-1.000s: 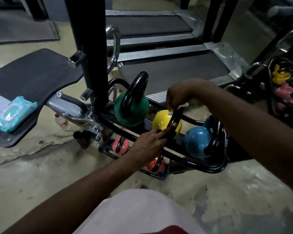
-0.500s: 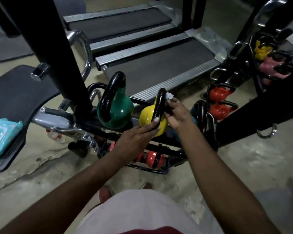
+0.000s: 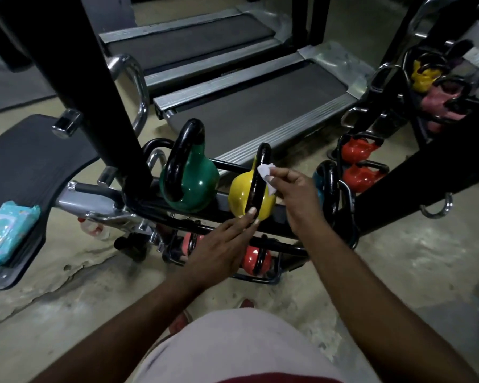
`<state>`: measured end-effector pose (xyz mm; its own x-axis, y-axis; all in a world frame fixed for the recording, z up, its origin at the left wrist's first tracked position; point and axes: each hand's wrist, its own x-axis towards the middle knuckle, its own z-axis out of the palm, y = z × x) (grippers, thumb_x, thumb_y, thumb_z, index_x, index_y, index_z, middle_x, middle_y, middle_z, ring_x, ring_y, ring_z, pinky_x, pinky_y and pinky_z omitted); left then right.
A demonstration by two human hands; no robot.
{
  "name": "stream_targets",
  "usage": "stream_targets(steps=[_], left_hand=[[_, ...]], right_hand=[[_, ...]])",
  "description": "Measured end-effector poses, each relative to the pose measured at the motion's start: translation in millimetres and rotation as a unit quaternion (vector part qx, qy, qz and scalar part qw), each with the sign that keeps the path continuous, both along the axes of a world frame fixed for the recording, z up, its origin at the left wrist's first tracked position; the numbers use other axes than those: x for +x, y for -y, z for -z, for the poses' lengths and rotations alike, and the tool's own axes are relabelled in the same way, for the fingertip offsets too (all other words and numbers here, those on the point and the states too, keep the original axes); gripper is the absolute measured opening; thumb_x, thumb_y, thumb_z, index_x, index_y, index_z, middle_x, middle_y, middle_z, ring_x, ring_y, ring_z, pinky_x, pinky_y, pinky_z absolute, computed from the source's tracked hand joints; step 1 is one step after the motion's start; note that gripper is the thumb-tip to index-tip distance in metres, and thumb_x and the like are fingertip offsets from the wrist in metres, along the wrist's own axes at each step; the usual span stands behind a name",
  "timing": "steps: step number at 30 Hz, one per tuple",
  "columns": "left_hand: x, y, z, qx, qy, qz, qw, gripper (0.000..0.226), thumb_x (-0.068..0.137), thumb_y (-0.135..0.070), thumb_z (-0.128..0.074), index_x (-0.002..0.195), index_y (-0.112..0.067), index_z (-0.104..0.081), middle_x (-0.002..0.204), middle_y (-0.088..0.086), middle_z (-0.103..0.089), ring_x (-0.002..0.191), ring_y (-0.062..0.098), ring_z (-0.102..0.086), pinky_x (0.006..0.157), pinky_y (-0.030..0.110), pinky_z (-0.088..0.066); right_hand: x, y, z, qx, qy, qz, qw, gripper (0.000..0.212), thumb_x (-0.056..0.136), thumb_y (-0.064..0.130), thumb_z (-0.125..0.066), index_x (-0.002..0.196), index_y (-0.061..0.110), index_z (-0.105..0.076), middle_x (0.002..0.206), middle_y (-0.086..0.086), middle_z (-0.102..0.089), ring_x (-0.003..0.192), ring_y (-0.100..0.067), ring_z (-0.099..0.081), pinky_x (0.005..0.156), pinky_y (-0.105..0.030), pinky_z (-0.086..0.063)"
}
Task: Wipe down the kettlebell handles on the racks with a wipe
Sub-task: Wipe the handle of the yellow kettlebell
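A yellow kettlebell (image 3: pixel 241 193) with a black handle (image 3: pixel 260 172) stands in the middle of the low black rack (image 3: pixel 288 248). My right hand (image 3: pixel 296 194) pinches a small white wipe (image 3: pixel 266 172) against the right side of that handle. My left hand (image 3: pixel 221 250) reaches in from below, its straight fingertips touching the base of the handle. A green kettlebell (image 3: pixel 197 183) stands to the left. A blue kettlebell (image 3: pixel 320 186) is partly hidden behind my right hand. Red kettlebells (image 3: pixel 256 259) sit on the lower tier.
A teal wipes packet (image 3: pixel 6 230) lies on a black bench pad (image 3: pixel 31 158) at the left. A thick black post (image 3: pixel 94 87) rises just left of the rack. Treadmills (image 3: pixel 249 106) lie behind. A second rack (image 3: pixel 415 111) with red, yellow and pink kettlebells stands at the right.
The view has pulled back and risen. My right hand with the wipe has slid down from the top of the yellow kettlebell's handle onto its right side. My left hand stays at the handle's base.
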<state>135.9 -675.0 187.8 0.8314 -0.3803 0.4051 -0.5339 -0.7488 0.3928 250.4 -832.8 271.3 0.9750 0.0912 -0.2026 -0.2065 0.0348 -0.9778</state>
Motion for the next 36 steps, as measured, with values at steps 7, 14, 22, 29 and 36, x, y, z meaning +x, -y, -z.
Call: stream_targets(steps=[7, 14, 22, 29, 36], left_hand=[[-17.1, 14.2, 6.3, 0.050, -0.068, -0.014, 0.996, 0.089, 0.086, -0.025, -0.068, 0.155, -0.006, -0.015, 0.164, 0.018, -0.008, 0.151, 0.029, -0.010, 0.115, 0.045, -0.035], [-19.2, 20.2, 8.0, 0.014, -0.061, -0.017, 0.998, 0.068, 0.094, -0.019, -0.048, 0.153, 0.003, -0.021, 0.163, 0.020, -0.003, 0.152, 0.031, -0.005, 0.113, 0.050, -0.037], [-20.0, 19.5, 14.1, -0.002, -0.087, -0.016, 0.996, 0.075, 0.094, -0.022, -0.041, 0.157, -0.008, -0.004, 0.165, 0.011, 0.008, 0.153, 0.027, 0.001, 0.111, 0.051, -0.037], [-14.2, 6.4, 7.1, 0.008, -0.098, -0.003, 0.995, 0.087, 0.085, -0.018, -0.060, 0.157, -0.010, -0.010, 0.166, 0.009, -0.005, 0.153, 0.021, -0.007, 0.114, 0.045, -0.036], [-15.0, 6.8, 2.7, 0.045, -0.091, -0.007, 0.995, 0.087, 0.080, -0.007, -0.065, 0.155, -0.004, -0.020, 0.165, 0.012, -0.007, 0.153, 0.021, -0.006, 0.119, 0.040, -0.029]], right_hand=[[67.3, -50.9, -60.1, -0.643, 0.288, -0.290, 0.648, 0.019, 0.079, 0.019, -0.063, 0.092, 0.015, -0.077, 0.096, -0.010, -0.071, 0.092, -0.030, -0.067, 0.075, -0.028, -0.049], [49.2, -107.1, -76.0, -0.783, 0.169, -0.469, 0.372, 0.016, 0.079, 0.024, -0.070, 0.087, 0.013, -0.063, 0.083, -0.001, -0.061, 0.069, -0.019, -0.060, 0.055, -0.027, -0.046], [53.8, -83.4, -84.6, -0.730, 0.232, -0.457, 0.452, 0.021, 0.078, 0.037, -0.076, 0.094, 0.023, -0.074, 0.097, -0.001, -0.072, 0.093, -0.025, -0.064, 0.075, -0.029, -0.048], [1.7, 4.2, -11.7, -0.380, 0.374, -0.148, 0.833, 0.018, 0.086, 0.019, -0.073, 0.104, 0.017, -0.076, 0.105, 0.002, -0.073, 0.099, -0.015, -0.066, 0.087, -0.031, -0.051], [7.7, -9.8, 20.5, 0.043, -0.014, 0.043, 0.998, 0.015, 0.095, 0.001, -0.057, 0.098, 0.015, -0.062, 0.096, -0.003, -0.070, 0.086, -0.013, -0.065, 0.080, -0.032, -0.053]])
